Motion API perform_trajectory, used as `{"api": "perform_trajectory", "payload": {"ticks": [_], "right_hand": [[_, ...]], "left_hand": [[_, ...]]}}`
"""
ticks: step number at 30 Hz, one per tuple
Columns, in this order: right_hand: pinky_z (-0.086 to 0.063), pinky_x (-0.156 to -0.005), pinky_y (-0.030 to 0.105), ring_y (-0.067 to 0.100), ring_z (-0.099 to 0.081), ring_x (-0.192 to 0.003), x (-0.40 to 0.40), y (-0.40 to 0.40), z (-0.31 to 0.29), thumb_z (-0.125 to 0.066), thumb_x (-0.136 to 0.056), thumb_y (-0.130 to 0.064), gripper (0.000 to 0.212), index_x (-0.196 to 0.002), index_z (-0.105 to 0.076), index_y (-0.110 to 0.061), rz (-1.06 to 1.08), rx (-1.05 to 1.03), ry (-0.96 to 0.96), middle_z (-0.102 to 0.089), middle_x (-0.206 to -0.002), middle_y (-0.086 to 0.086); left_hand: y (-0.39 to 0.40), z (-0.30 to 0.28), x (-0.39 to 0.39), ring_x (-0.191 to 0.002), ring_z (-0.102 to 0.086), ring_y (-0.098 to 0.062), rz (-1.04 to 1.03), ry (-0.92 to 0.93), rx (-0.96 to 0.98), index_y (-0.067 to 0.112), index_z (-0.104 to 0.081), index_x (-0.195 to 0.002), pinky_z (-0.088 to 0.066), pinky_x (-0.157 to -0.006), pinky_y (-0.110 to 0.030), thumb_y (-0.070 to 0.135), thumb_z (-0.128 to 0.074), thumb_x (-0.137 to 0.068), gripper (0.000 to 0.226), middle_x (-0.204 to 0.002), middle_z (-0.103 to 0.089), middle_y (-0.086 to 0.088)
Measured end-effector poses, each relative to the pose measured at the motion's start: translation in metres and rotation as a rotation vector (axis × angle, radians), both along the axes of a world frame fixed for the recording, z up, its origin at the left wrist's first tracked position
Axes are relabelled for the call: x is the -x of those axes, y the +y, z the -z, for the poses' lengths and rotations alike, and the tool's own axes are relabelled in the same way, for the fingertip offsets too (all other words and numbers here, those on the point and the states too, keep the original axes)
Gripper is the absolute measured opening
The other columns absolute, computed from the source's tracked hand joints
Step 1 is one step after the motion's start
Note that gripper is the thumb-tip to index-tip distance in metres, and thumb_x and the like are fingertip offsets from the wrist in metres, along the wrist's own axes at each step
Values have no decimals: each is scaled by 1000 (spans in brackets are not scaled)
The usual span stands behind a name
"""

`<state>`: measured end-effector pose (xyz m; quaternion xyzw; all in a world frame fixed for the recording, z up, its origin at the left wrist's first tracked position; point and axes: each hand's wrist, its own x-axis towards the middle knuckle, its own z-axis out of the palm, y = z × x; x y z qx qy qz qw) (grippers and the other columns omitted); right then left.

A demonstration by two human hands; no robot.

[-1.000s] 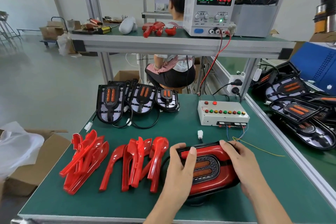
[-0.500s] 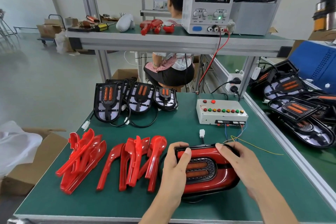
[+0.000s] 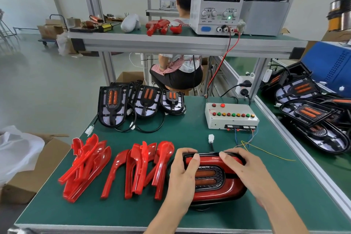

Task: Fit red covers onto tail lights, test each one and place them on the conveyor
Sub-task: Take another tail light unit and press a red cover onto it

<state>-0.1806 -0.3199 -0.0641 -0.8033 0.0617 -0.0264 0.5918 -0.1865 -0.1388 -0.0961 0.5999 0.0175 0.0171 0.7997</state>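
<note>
Pressing down on the tail light (image 3: 212,178) at the near edge of the tabletop (image 3: 190,133), both hands work the red cover (image 3: 224,190) onto its black housing: the left hand (image 3: 182,175) curls round the left end with the thumb laid on the red top edge, and the right hand (image 3: 245,173) lies over the right side, fingers fairly straight and pushing on the far rim. The likeliest fault, as I judge it, is uneven pressure, so that one end seats while the other stays proud and the cover sits skewed or a clip cracks. The light's cable runs out from the far edge to a white plug (image 3: 211,138) lying loose on the tabletop; it could get trapped under the rim or dragged as the light shifts. Loose red covers (image 3: 144,171) lie just beside the left hand, and a sideways slip could knock them about. The plug is not joined to the test box (image 3: 230,116), so skipping the test before the conveyor would let a dead light through.
</note>
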Motion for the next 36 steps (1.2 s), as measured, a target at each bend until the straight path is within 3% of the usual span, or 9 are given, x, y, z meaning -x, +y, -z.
{"api": "perform_trajectory", "payload": {"ticks": [2, 5, 11, 16, 20, 25, 30, 36], "right_hand": [[-50, -74, 23, 0, -70, -80, -1, 1, 0, -80, -79, -48, 15, -91, -75, -40, -4, 3, 1, -75, -90, -17], [-49, -71, 22, 0, -70, -78, -2, 1, 1, -83, -78, -44, 15, -90, -75, -40, -14, -4, 6, -75, -88, -16], [-51, -64, 14, 3, -72, -77, -3, 2, -3, -82, -77, -43, 13, -88, -75, -40, -24, -46, 29, -76, -87, -15], [-51, -80, 25, 6, -72, -88, -3, -1, -7, -74, -85, -44, 9, -91, -76, -38, -76, -76, 81, -77, -95, -12], [-57, -83, 31, 11, -74, -87, -5, -2, -4, -80, -81, -40, 12, -92, -76, -35, -53, -55, 82, -77, -92, -9], [-59, -84, 35, 15, -75, -86, -8, -5, -2, -81, -79, -42, 16, -91, -77, -34, -68, -49, 132, -78, -91, -6], [-58, -78, 33, 18, -75, -85, -10, -6, -5, -83, -78, -39, 16, -89, -76, -30, -129, -55, 180, -78, -93, -1], [-55, -96, 46, 28, -73, -98, -14, -9, -4, -83, -78, -36, 24, -96, -77, -21, -183, -81, 252, -78, -99, 5]], "left_hand": [[0, 1, 1, -85, -76, -30, -10, -10, -17, 29, -66, -100, -64, -69, -45, 27, -64, -99, 3, -98, -72, -8], [3, 0, 1, -77, -76, -23, -24, -14, -16, 28, -66, -94, -61, -59, -31, 16, -62, -101, 14, -91, -72, -3], [3, -2, 4, -84, -77, -31, 17, 22, 16, 29, -65, -101, -63, -65, -40, 23, -60, -103, 8, -95, -74, -7], [4, 1, 3, -87, -76, -27, -12, 25, -24, 31, -65, -102, -64, -68, -40, 24, -59, -104, 10, -98, -73, -1], [3, 5, 4, -93, -75, -31, 15, 15, -44, 32, -64, -106, -63, -78, -53, 34, -65, -98, 8, -107, -71, -10], [3, 11, 2, -96, -75, -26, 43, -25, -93, 37, -62, -107, -63, -81, -47, 57, -71, -80, 35, -106, -72, -5], [4, 17, 2, -96, -75, -25, 26, -44, -133, 40, -62, -105, -63, -82, -48, 58, -69, -80, 32, -106, -72, -2], [6, 19, 2, -95, -74, -25, 24, -58, -160, 42, -61, -102, -62, -83, -48, 55, -67, -82, 25, -104, -72, -1]]}}
